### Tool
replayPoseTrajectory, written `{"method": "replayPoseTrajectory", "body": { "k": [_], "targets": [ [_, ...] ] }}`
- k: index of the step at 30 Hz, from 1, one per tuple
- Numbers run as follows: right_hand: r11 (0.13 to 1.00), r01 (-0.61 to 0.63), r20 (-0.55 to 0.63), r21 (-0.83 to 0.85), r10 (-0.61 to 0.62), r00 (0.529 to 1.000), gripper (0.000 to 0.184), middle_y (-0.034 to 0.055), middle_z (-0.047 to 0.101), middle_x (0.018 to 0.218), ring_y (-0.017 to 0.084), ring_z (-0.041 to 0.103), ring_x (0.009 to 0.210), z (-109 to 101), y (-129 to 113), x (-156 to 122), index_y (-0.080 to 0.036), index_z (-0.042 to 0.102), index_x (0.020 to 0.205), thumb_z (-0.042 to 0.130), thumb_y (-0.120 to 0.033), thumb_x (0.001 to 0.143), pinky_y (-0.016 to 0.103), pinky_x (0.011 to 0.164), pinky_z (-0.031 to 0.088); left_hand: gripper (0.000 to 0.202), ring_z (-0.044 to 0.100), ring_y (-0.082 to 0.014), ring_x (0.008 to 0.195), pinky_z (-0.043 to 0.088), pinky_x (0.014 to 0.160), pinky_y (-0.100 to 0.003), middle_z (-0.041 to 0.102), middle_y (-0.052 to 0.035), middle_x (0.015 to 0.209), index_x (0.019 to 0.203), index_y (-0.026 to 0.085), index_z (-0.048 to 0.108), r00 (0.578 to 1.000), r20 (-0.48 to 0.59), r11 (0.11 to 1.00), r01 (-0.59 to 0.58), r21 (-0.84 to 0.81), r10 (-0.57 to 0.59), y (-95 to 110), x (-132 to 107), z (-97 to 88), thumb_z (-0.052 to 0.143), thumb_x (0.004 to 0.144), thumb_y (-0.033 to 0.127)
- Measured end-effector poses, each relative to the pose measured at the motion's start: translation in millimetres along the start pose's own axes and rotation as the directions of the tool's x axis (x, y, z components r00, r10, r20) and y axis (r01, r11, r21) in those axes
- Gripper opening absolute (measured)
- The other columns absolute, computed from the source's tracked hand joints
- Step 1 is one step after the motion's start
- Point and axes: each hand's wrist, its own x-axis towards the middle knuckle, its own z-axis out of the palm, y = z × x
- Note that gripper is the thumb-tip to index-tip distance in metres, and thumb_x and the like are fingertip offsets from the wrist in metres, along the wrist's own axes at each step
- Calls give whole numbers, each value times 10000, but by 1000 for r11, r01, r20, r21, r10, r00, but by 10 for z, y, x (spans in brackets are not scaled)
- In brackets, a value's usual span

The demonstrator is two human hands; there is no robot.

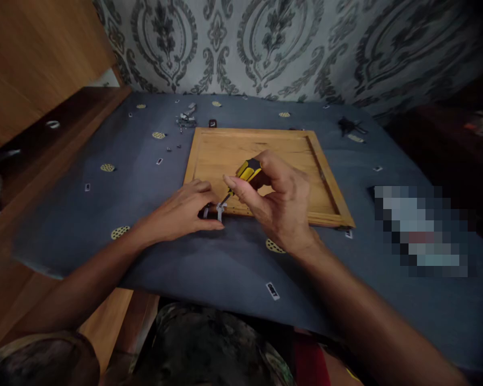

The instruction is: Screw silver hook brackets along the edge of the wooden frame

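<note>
Screwdriver (249,170) | axis slanting, tip down-left at fitting (220,214) | right grip (285,206) clasping it | left grip (185,212) pinching fitting

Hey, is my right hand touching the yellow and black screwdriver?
Touching. The head view shows it plainly: the right hand grips the screwdriver by its handle, with no gap between them.

Panel (225,153) on tbl (209,268); hardware (188,119) off its back L cnr.
</note>
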Motion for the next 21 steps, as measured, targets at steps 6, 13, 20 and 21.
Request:
{"method": "replayPoseTrajectory", "body": {
  "k": [6,13,20,21],
  "targets": [
    [998,13,-47,-54,-16,999,396,-52,505,639,119,497,560,36,-37,-4,-249,451,707,706,-435,947,287,554,432,275,597,-281,1123,492,1007,-441,635,-84,1206,1093,206,707,1000,1,1000,-4,-6,4,-24,-1,16,745,910,408],
    [1000,20,-98,-17,-21,995,367,-52,487,634,125,492,546,45,-58,-28,-254,476,712,706,-416,947,308,541,434,277,594,-269,1060,491,954,-416,636,-70,1107,1045,204,707,1000,-3,1000,-5,11,5,-14,-5,16,730,919,450],
    [987,-114,-296,116,144,944,350,-28,586,636,148,560,520,-73,-145,2,-272,547,738,681,-509,957,346,516,459,277,585,-236,948,458,844,-350,613,-47,973,969,174,705,1000,28,1000,10,28,-11,25,8,-25,752,914,441],
    [987,-113,-282,116,141,949,364,-29,577,630,147,554,515,-76,-131,5,-270,539,724,686,-511,953,343,509,453,273,584,-235,945,456,840,-348,612,-46,970,966,171,706,999,29,999,13,31,-14,27,10,-26,758,911,433]
  ]
}}
